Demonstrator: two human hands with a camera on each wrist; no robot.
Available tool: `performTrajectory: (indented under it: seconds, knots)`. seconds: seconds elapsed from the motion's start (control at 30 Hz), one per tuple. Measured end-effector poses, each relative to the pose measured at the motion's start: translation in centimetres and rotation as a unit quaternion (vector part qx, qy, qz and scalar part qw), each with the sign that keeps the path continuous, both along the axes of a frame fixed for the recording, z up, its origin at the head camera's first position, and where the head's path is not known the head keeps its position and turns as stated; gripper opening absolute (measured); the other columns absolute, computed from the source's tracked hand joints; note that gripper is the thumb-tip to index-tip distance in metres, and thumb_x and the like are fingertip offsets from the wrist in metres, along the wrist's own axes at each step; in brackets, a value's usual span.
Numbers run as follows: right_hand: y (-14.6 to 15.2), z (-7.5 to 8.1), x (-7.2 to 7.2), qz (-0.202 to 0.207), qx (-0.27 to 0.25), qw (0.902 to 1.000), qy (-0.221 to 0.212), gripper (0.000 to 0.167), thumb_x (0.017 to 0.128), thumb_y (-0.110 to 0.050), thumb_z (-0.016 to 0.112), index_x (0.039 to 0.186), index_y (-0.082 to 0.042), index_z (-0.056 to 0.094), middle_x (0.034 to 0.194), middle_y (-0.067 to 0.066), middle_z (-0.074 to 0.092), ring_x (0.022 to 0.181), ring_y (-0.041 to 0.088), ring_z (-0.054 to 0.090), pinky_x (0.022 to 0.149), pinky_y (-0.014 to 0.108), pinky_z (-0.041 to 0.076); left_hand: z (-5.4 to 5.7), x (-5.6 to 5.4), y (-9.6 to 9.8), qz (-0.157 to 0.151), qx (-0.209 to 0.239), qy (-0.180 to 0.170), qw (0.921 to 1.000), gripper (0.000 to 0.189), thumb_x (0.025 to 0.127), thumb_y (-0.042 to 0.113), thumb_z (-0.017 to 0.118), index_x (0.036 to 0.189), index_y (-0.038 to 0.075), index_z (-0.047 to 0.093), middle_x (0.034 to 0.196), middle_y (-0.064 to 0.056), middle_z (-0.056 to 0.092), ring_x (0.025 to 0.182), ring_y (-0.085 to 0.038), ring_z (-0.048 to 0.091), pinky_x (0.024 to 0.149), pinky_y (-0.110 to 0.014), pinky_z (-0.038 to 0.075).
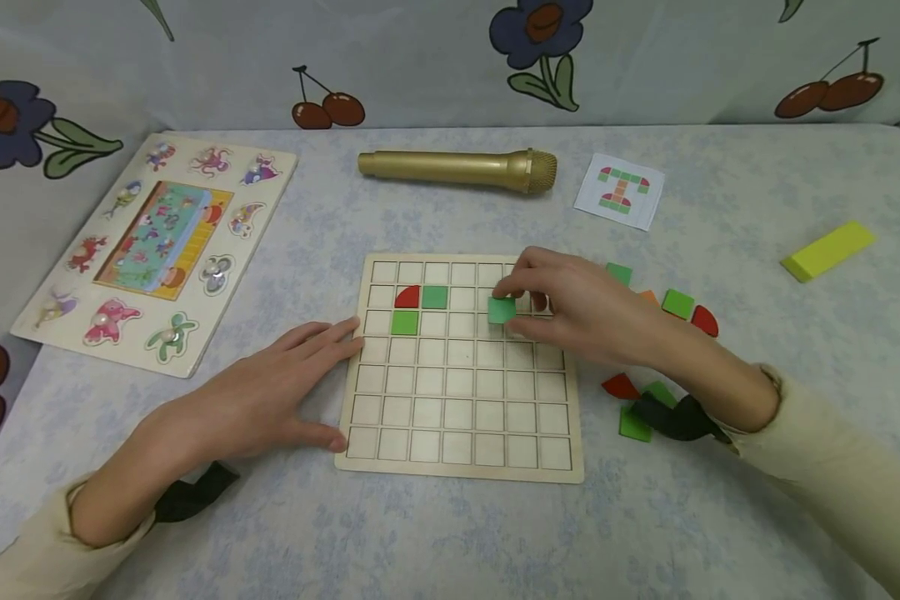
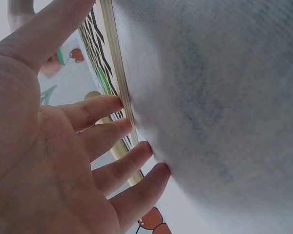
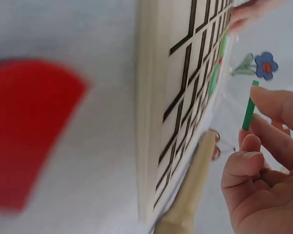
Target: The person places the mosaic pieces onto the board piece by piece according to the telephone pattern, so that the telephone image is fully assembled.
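Note:
A wooden grid board (image 1: 461,477) lies in the middle of the table. Set in its upper left cells are a red quarter-circle tile (image 1: 408,297), a green square tile (image 1: 434,297) beside it and another green square tile (image 1: 405,322) below. Over the board's upper right part, my right hand (image 1: 585,308) pinches a green square tile (image 1: 502,310) between thumb and finger; the right wrist view shows this tile (image 3: 250,106) edge-on, above the board. My left hand (image 1: 262,400) rests at the board's left edge, its fingers (image 2: 105,105) extended and touching the side.
Loose tiles, among them a red piece (image 1: 621,387) and a green square (image 1: 678,303), lie right of the board. Behind are a gold microphone (image 1: 450,169) and a pattern card (image 1: 619,192). A yellow block (image 1: 828,251) sits far right, a peg puzzle (image 1: 262,250) at left.

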State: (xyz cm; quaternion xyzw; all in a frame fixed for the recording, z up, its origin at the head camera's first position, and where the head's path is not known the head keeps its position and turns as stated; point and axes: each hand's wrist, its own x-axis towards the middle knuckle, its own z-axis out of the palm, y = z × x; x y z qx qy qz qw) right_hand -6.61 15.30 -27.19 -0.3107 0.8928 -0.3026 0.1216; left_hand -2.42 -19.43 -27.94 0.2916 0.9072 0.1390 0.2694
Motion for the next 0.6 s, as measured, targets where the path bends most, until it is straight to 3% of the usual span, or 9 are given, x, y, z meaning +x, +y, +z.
performTrajectory:
  seconds: [0.3, 0.6]
  knots:
    - [-3.6, -1.2, -2.3, -0.012, 0.018, 0.9995, -0.022, 0.026, 0.088, -0.006, 0.070, 0.114, -0.002, 0.071, 0.093, 0.007, 0.059, 0.078, 0.020, 0.054, 0.071, 0.035, 0.045, 0.0, 0.0, 0.0, 0.002, 0.003, -0.003, 1.0000, 0.101, 0.075, 0.056, 0.079, 0.155, 0.016, 0.032, 0.164, 0.001, 0.014, 0.147, -0.026, 0.016, 0.103, -0.053, 0.039]
    - [-4.7, -2.0, -3.0, -0.015, 0.022, 0.9992, -0.029, 0.028, 0.088, -0.002, 0.066, 0.115, 0.001, 0.071, 0.099, 0.011, 0.062, 0.082, 0.022, 0.057, 0.074, 0.036, 0.047, 0.0, 0.0, 0.0, 0.001, 0.001, -0.001, 1.0000, 0.101, 0.075, 0.056, 0.080, 0.155, 0.016, 0.033, 0.164, 0.001, 0.015, 0.147, -0.027, 0.016, 0.104, -0.054, 0.038]
